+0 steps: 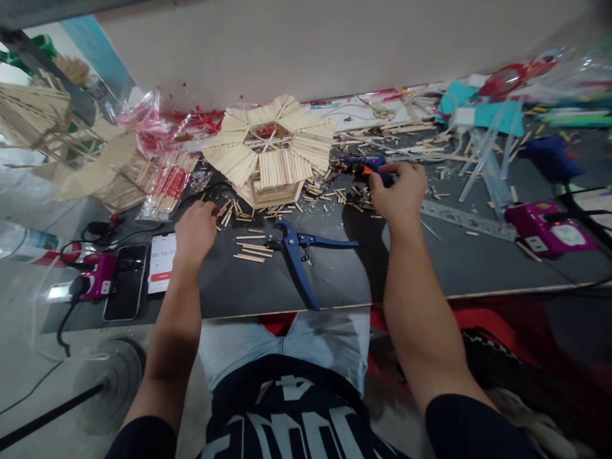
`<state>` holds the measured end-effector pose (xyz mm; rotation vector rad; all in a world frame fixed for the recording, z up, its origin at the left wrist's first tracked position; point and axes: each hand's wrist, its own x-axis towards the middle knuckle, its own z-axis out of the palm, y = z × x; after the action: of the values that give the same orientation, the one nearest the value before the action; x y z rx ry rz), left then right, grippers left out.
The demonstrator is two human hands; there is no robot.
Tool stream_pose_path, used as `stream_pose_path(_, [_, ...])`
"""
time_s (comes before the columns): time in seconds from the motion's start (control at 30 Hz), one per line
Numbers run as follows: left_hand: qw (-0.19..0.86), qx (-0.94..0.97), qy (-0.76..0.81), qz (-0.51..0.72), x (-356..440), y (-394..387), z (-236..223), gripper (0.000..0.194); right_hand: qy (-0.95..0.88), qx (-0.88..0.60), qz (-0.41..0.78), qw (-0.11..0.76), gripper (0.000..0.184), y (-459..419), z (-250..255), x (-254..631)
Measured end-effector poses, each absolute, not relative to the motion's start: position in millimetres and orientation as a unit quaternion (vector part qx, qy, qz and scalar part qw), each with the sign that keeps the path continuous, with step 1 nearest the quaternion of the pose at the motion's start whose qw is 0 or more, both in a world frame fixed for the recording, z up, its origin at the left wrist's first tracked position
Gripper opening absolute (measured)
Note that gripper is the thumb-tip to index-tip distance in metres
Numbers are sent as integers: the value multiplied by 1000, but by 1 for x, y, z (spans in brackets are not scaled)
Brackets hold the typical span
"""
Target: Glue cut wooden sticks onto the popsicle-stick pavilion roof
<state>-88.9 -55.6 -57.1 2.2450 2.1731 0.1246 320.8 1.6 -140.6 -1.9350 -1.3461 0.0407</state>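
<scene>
Blue glue gun [375, 160]: for good ctrl, grip handle only, fingers clear of nozzle. R hand [400, 194] part-closed on handle; gun body extends L of fingertips, toward stick model [285, 168]. L hand [195, 234] loosely curled nr cut sticks [251, 237]; can't tell if holding any.

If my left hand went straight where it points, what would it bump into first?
Probably the short, pale wooden sticks scattered by the fingertips of your left hand, though I can't tell whether they touch.
</scene>
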Motion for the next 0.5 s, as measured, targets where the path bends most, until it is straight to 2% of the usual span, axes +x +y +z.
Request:
stream_pose_path(0.23, [60,762,642,66,-84,-54,-62,22,-533,-754,16,383,25,1,-139,319])
stream_pose_path(0.5, [44,762,645,35,-78,-57,-61,23,-526,-757,25,387,25,0,-136,317])
